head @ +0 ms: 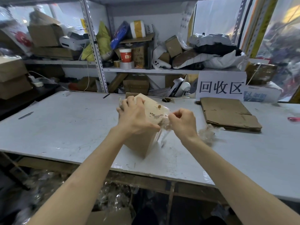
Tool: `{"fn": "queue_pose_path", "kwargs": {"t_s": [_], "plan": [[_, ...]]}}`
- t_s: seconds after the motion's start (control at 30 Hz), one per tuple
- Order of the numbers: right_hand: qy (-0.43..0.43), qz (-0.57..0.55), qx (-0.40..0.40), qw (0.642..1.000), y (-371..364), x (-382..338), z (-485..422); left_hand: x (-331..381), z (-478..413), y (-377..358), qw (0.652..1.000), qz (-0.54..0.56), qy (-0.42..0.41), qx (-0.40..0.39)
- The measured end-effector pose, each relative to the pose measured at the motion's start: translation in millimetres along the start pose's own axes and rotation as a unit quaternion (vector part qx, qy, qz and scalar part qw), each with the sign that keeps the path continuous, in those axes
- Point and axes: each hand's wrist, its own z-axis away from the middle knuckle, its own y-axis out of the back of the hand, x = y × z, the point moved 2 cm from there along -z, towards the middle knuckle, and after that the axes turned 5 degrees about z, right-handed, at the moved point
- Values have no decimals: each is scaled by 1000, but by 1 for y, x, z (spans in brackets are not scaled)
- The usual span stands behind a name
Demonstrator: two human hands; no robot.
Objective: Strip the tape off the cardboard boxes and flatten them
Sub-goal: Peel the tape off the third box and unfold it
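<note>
A small brown cardboard box (140, 144) stands tilted on the white table (65, 127), its labelled top face turned toward me. My left hand (134, 116) lies flat over the box's top left and grips it. At the box's right corner my right hand (182, 121) is pinched shut on a strip of clear tape (164, 132), which stretches from the box edge. A crumpled wad of stripped clear tape (207, 133) lies on the table just right of my right wrist.
A flattened cardboard box (227, 113) lies at the right, in front of a white sign (220, 86). Cluttered shelves (146, 69) line the back. A pink object (293, 119) is at the far right edge. More tape scraps and cardboard lie below the table's front edge.
</note>
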Motion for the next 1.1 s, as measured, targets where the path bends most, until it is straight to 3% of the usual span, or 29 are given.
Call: {"fn": "queue_pose_path", "kwargs": {"t_s": [0.1, 0.17, 0.27, 0.37, 0.53, 0.67, 0.8, 0.97, 1.1], "plan": [[-154, -193, -34, 968, -2, 10, 2, -12, -5, 3, 999, 38, -7, -15], [-190, -204, -40, 959, 4, 12, -2, -15, -5, 3, 998, 60, -14, -19], [-88, 29, 8, 996, 15, 8, -11, -9, -6, -1, 995, 83, -49, -5], [-18, 186, 17, 982, 16, -2, -12, -5, -4, -4, 993, 79, -83, -2], [32, 178, -23, 983, 17, -9, -22, -2, 0, -4, 993, 62, -98, -6], [49, 160, -11, 986, 19, -9, -22, 9, 0, -13, 999, 29, -38, -15], [89, 162, -2, 983, 20, -4, -19, 8, -2, -17, 999, 25, -39, 17], [40, -17, -17, 999, 21, 11, -13, -10, -6, -7, 996, 77, -42, 5], [-96, -232, -100, 963, 22, 21, -10, -18, -1, -1, 992, 113, -59, -11]]}}
